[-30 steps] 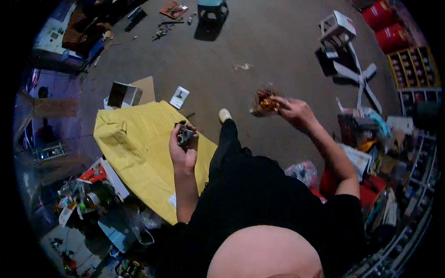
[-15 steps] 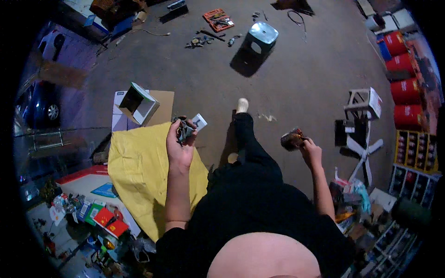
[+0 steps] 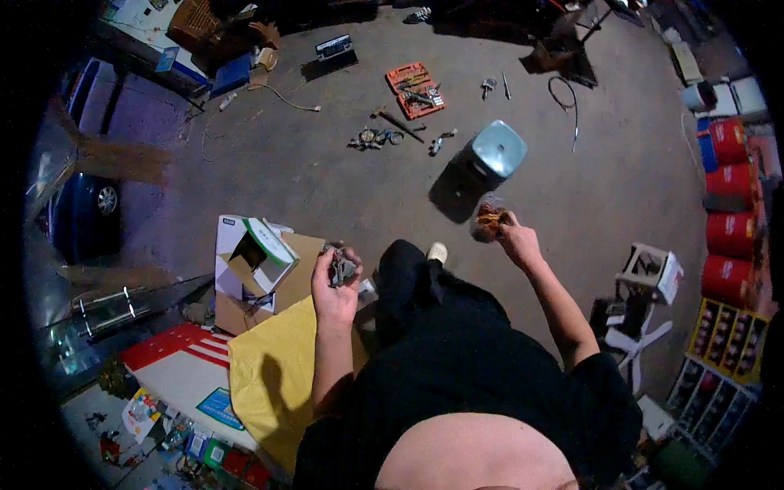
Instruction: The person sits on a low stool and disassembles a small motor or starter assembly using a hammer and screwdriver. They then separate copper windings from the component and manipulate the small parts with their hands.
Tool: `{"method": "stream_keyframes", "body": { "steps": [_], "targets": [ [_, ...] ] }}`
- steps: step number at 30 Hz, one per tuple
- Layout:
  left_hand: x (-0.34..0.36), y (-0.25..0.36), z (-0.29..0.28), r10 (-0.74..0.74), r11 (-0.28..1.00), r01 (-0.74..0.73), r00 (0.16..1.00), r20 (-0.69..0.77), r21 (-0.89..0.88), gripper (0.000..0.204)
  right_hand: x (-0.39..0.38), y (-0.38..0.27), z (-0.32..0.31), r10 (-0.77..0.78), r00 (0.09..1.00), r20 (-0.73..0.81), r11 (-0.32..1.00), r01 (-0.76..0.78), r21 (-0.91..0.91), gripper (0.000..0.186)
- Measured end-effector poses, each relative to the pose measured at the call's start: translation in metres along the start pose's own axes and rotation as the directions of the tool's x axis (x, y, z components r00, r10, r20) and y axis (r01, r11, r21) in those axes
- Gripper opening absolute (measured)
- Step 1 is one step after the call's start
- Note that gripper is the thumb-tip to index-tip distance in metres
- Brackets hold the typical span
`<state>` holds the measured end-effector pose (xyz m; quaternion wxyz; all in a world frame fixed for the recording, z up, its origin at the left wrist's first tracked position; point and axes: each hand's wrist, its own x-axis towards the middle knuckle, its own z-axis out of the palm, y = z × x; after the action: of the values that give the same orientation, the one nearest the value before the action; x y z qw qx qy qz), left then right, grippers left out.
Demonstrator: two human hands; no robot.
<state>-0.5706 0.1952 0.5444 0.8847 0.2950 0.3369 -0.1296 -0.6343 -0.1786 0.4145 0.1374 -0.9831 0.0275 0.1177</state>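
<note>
My left hand point(image 3: 335, 302) is closed around a small, dark grey metal-looking part point(image 3: 342, 268) whose exact kind I cannot make out. My right hand point(image 3: 520, 242), stretched out ahead, pinches a clear plastic bag point(image 3: 490, 201) with orange-brown contents too blurred to name. A pale stool point(image 3: 500, 149) stands on the floor just beyond the bag. Close to my left hand are an open white-and-green box point(image 3: 278, 243) on flat cardboard point(image 3: 304, 260) and a yellow sheet point(image 3: 273, 367). A small white box point(image 3: 367, 290) shows partly behind that hand.
On the floor ahead lie an orange tool case point(image 3: 415, 90), several metal parts point(image 3: 376, 139), a car battery point(image 3: 333, 46) and a looped cable point(image 3: 563, 94). Red drums point(image 3: 728, 233) and bins point(image 3: 727, 339) line the right, near white fan blades point(image 3: 641, 347). A dark car point(image 3: 86, 212) stands left.
I have stepped ahead, so the stool and tool case appear lower in view. My right hand has moved forward and left, toward the stool, with the bag. Both hands keep their hold.
</note>
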Motion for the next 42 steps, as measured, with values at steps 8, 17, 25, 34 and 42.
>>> {"method": "stream_keyframes", "body": {
  "steps": [8,17,25,34,42],
  "targets": [
    [0.19,0.027,0.089,-0.212,0.977,0.212,0.977,-0.026,0.017,0.019,0.264,0.007,-0.028,-0.026,0.998,-0.059,0.994,0.032,0.103,0.019],
    [0.4,0.024,0.287,-0.309,0.951,0.307,0.942,0.13,0.039,0.023,0.498,0.043,-0.058,0.045,0.988,0.145,0.99,-0.064,0.125,0.022],
    [0.521,0.003,0.331,-0.326,0.925,0.277,0.929,-0.172,-0.258,0.023,0.692,0.135,-0.001,0.127,0.98,0.151,0.975,-0.151,0.161,0.021],
    [0.666,-0.119,0.339,0.123,0.97,-0.198,0.901,-0.416,-0.143,0.023,0.868,0.315,0.195,0.167,0.932,0.323,0.939,-0.25,0.237,0.032],
    [0.792,-0.281,0.3,-0.135,0.919,-0.129,0.784,-0.606,-0.371,0.026,0.96,0.439,0.359,0.166,0.971,0.175,0.982,-0.178,0.058,0.03]
  ]
}}
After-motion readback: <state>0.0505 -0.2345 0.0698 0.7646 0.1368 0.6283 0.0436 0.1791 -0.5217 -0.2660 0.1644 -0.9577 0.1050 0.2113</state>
